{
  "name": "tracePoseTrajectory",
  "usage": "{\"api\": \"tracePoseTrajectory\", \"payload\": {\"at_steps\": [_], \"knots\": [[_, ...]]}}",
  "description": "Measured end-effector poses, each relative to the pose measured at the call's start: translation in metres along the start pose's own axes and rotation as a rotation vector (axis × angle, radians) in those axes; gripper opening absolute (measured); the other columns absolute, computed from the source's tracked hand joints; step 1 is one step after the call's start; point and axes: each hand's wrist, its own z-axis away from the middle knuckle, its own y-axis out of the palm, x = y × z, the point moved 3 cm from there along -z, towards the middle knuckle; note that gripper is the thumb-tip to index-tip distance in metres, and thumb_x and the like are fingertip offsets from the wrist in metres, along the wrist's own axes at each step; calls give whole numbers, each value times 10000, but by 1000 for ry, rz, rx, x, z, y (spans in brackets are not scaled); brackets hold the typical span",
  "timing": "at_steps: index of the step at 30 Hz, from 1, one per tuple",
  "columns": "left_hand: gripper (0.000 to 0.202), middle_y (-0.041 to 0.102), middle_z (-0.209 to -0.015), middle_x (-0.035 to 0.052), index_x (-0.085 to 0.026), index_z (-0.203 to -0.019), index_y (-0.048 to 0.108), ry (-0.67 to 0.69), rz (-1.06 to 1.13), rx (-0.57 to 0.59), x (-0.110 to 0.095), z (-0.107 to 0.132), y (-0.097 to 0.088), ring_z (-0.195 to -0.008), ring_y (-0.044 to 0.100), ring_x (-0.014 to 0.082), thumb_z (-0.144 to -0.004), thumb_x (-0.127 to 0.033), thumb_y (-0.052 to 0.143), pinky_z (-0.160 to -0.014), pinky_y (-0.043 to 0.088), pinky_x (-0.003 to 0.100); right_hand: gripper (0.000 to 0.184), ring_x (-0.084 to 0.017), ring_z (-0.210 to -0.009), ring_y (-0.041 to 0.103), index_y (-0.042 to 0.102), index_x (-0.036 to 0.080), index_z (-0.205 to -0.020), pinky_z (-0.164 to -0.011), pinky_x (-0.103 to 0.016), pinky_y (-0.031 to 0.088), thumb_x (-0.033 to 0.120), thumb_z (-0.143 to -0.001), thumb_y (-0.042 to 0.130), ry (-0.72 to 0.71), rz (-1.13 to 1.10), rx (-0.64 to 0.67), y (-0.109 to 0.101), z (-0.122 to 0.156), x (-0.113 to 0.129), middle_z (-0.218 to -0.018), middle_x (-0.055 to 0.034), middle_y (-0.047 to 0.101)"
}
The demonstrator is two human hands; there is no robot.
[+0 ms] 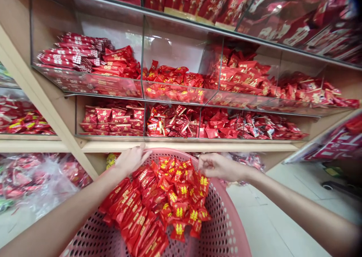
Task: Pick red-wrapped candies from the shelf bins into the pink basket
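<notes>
A pink perforated plastic basket (230,215) stands in front of me, holding many red wrapped packets. Long red packets (132,215) with gold print lie in rows on its left side. Smaller red twist-wrapped candies (179,196) with yellow characters are heaped at the middle and right. At the basket's far left rim is my left hand (130,159), fingers stretched out and apart, close to the shelf edge. My right hand (210,165) is at the far right rim, just above the candies, with its fingers curled together. What it pinches, if anything, is hidden.
A wooden shelf (181,147) with clear-fronted compartments rises ahead, filled with red packets (243,72). Plastic bags (48,185) of red sweets lie at the lower left. Light floor tiles (271,215) show at right, with a dark object (339,189) beyond.
</notes>
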Motion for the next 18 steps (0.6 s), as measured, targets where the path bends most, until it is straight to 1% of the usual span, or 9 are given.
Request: {"api": "tracePoseTrajectory", "payload": {"at_steps": [4, 7, 10, 12, 16, 18], "knots": [[593, 685, -906, 149, -153, -1085, 487, 0, -9, -2, -2, 1, -2, -850, 645, 301, -866, -574, 130, -688, 447, 370, 74, -82, -570, 408, 500, 160, -737, -537, -210, 330, 100, -704, 470, 40, 186, 101, 3, 12, -4, -647, 39, 485], [580, 685, -911, 153, -151, -1094, 487, 7, -14, -11, -3, 1, -3, -857, 644, 306, -872, -559, 139, -694, 447, 377, 98, -93, -610, 440, 518, 166, -730, -589, -222, 354, 81, -721, 469, -7, 325, 128, 7, 17, -3, -676, 31, 507], [566, 686, -907, 163, -141, -1081, 489, 9, -23, -4, -4, 1, -4, -846, 646, 315, -876, -544, 148, -683, 451, 382, 116, -118, -687, 471, 543, 180, -738, -666, -252, 361, 103, -779, 466, -83, 500, 93, 13, 24, 0, -707, 16, 544], [544, 689, -899, 163, -145, -1071, 487, 4, -26, 1, -4, 1, -5, -841, 649, 314, -878, -535, 161, -679, 454, 380, 140, -141, -749, 480, 559, 188, -752, -702, -272, 356, 135, -826, 452, -109, 566, 64, 18, 29, 1, -734, 2, 567], [515, 693, -881, 162, -154, -1047, 488, 0, -26, 7, -4, 1, -6, -823, 653, 320, -879, -525, 174, -660, 456, 384, 187, -147, -767, 496, 583, 188, -771, -718, -282, 350, 176, -880, 431, -133, 571, 57, 26, 34, -3, -757, -10, 584], [508, 693, -873, 163, -151, -1045, 488, 5, -37, 2, -4, 1, -7, -820, 654, 324, -880, -519, 179, -652, 456, 385, 186, -144, -781, 503, 601, 192, -786, -737, -287, 340, 191, -885, 444, -164, 599, 21, 28, 33, -7, -795, -12, 591]]}}
